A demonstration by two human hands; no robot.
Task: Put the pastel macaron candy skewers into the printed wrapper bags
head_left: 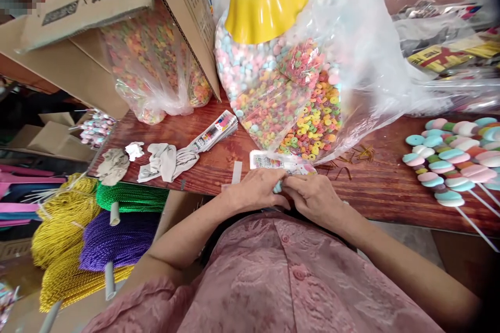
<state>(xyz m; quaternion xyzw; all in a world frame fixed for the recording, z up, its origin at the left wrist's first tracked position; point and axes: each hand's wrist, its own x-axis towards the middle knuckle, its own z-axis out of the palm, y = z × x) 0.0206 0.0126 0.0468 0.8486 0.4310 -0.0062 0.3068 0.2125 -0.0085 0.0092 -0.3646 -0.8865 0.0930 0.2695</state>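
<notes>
At the table's front edge, my left hand (258, 190) is closed with a small light-blue piece, likely a marshmallow (277, 187), showing at its fingertips. My right hand (314, 197) meets it there, fingers curled in; what they pinch is hidden. Just beyond both hands lies a printed plastic wrapper (269, 160). Further back, a large clear bag (250, 88) holds pastel marshmallows and ring-shaped gummy candies (312, 135). A yellow fluted bowl (267, 2) rests upside down on the marshmallows. Candy skewers (449, 158) of marshmallows and rings on white sticks lie to the right.
A stack of wrappers (214, 132) and crumpled gloves (167, 162) lie on the left of the table (187, 177). An open cardboard box (195, 26) with bagged candy rings stands behind. Gold twist ties (363, 154) are scattered at right. Coloured cord bundles (121, 242) sit below left.
</notes>
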